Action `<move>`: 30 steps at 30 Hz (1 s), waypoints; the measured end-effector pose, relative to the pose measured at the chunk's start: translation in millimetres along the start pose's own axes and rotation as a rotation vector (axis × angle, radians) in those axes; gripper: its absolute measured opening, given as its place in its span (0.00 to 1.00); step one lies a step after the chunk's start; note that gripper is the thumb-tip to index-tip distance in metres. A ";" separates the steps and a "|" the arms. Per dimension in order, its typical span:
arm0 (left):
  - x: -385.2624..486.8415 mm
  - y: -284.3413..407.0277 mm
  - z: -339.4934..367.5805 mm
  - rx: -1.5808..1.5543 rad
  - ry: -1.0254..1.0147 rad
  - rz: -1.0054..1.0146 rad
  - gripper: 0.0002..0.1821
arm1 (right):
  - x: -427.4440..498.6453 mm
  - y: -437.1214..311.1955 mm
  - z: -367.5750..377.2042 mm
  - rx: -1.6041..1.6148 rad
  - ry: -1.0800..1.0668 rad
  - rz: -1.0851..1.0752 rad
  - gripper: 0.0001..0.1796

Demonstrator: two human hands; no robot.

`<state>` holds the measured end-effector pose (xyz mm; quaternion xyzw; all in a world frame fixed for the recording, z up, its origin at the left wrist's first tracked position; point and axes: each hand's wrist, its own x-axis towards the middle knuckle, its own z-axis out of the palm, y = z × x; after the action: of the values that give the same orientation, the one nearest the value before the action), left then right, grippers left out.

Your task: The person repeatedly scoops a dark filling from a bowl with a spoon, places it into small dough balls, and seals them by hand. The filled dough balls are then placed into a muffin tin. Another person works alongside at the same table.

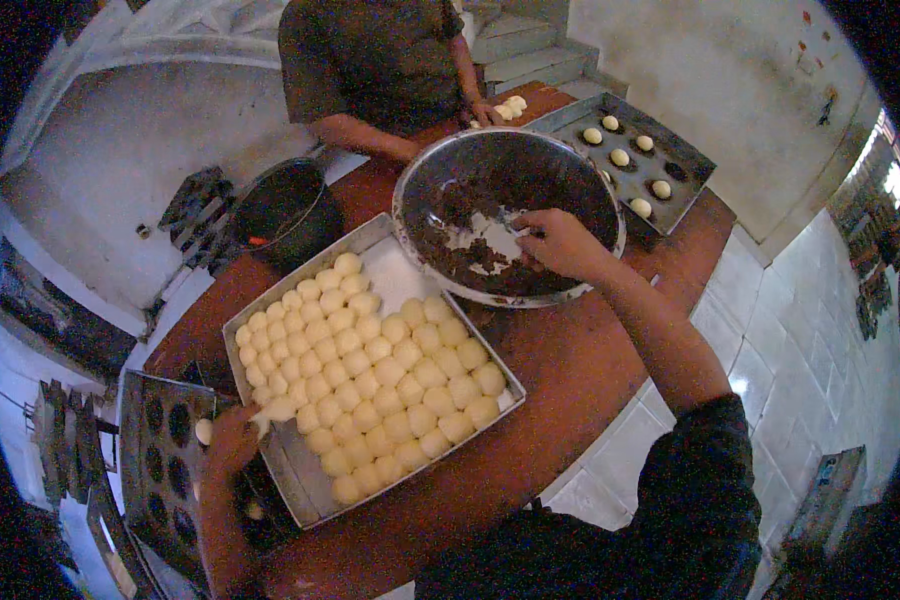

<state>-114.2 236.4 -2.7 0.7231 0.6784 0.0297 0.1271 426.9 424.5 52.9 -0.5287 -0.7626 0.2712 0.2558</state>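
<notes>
My left hand is at the left corner of a metal tray packed with pale dough balls. Its fingers pinch a stretched piece of dough at the edge of the rows. My right hand reaches into a large metal bowl and grips a small utensil, mostly hidden by the fingers. In the bowl lie a dark crumbly filling and a patch of whitish powder or paste. The bowl's near rim overlaps the tray's far corner.
Across the wooden table a co-worker's hands touch dough pieces. A baking tray with spaced dough balls stands at the back right, a dark pot at the back left. Another tray with dark round hollows lies at the left.
</notes>
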 end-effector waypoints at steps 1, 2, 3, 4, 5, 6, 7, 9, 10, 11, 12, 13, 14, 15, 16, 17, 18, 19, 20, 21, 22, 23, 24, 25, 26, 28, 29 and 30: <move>-10.1 6.6 -21.3 -0.041 0.045 -0.011 0.20 | 17.9 11.7 5.6 -0.093 -0.041 -0.042 0.14; -21.5 14.7 -44.9 -0.084 0.090 -0.023 0.18 | 33.0 22.4 13.2 -0.206 -0.085 -0.063 0.14; -45.5 29.5 -64.2 -0.046 0.127 -0.065 0.17 | 47.4 33.0 23.3 -0.245 -0.141 -0.081 0.15; -51.5 44.5 -77.6 -0.041 0.155 -0.103 0.18 | 61.9 42.4 34.8 -0.300 -0.199 -0.078 0.15; -60.5 59.2 -90.4 -0.037 0.182 -0.141 0.18 | 74.4 51.2 46.9 -0.355 -0.258 -0.073 0.15; -59.0 68.2 -102.9 -0.066 0.201 -0.179 0.19 | 85.7 58.6 58.7 -0.416 -0.277 -0.035 0.14; -65.0 78.6 -107.1 -0.186 0.342 -0.196 0.19 | 96.1 65.1 70.0 -0.477 -0.296 0.004 0.14; -87.3 93.5 -114.6 -0.349 0.544 -0.235 0.20 | 109.9 77.1 90.8 -0.547 -0.319 0.010 0.13; -93.1 92.7 -118.9 -0.391 0.607 -0.254 0.21 | 115.9 81.8 100.6 -0.556 -0.320 -0.023 0.13; -96.6 87.6 -122.4 -0.354 0.591 -0.281 0.21 | 121.5 86.8 109.5 -0.565 -0.322 -0.058 0.13; -100.0 80.0 -124.9 -0.316 0.574 -0.308 0.22 | 126.6 91.1 118.5 -0.566 -0.306 -0.048 0.13; -106.2 72.6 -125.1 -0.306 0.573 -0.346 0.22 | 131.3 95.7 126.8 -0.567 -0.288 -0.038 0.13; -112.6 67.3 -117.2 -0.316 0.583 -0.379 0.22 | 135.6 100.7 133.9 -0.569 -0.270 -0.027 0.13; -120.6 63.2 -109.5 -0.340 0.605 -0.407 0.23 | 139.6 105.3 140.5 -0.578 -0.313 -0.069 0.14; -126.8 60.3 -101.0 -0.361 0.619 -0.430 0.23 | 143.0 109.9 145.8 -0.587 -0.357 -0.111 0.14; -132.1 58.6 -91.3 -0.384 0.631 -0.451 0.24 | 145.6 112.8 151.2 -0.596 -0.400 -0.153 0.15; -136.3 57.7 -83.5 -0.404 0.637 -0.468 0.24 | 146.3 114.8 155.9 -0.544 -0.368 -0.083 0.15; -139.3 57.8 -76.5 -0.418 0.640 -0.482 0.24 | 146.6 115.2 159.2 -0.493 -0.336 -0.015 0.15; -141.7 59.1 -70.1 -0.433 0.645 -0.495 0.25 | 145.5 114.0 161.4 -0.441 -0.304 0.053 0.15; -142.5 60.7 -64.4 -0.449 0.647 -0.499 0.25 | 143.8 112.0 161.1 -0.398 -0.319 0.076 0.14; -143.2 62.7 -59.6 -0.465 0.649 -0.502 0.26 | 141.3 108.6 159.6 -0.356 -0.332 0.099 0.14; -143.8 65.2 -55.4 -0.476 0.648 -0.506 0.26 | 138.5 104.9 156.0 -0.315 -0.344 0.121 0.14; -144.1 67.7 -51.2 -0.494 0.651 -0.509 0.27 | 135.6 101.0 150.5 -0.299 -0.338 0.138 0.14; -145.1 70.3 -48.2 -0.509 0.651 -0.512 0.27 | 132.6 97.1 144.8 -0.283 -0.333 0.152 0.14; -145.7 72.9 -44.5 -0.530 0.656 -0.513 0.28 | 130.5 95.3 136.4 -0.195 -0.358 0.180 0.14; -148.7 78.6 -38.5 -0.549 0.645 -0.509 0.29 | 128.9 94.3 123.4 0.049 -0.433 0.253 0.14; -150.1 81.3 -35.5 -0.563 0.636 -0.506 0.30 | 129.9 93.6 122.4 0.045 -0.417 0.260 0.14; -152.1 84.4 -33.1 -0.579 0.626 -0.501 0.30 | 131.4 95.9 120.4 0.041 -0.401 0.266 0.15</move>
<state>-51.0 86.8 67.9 0.4293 0.8008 0.4013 0.1159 368.7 559.7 -86.1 -0.5547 -0.7161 0.4175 0.0717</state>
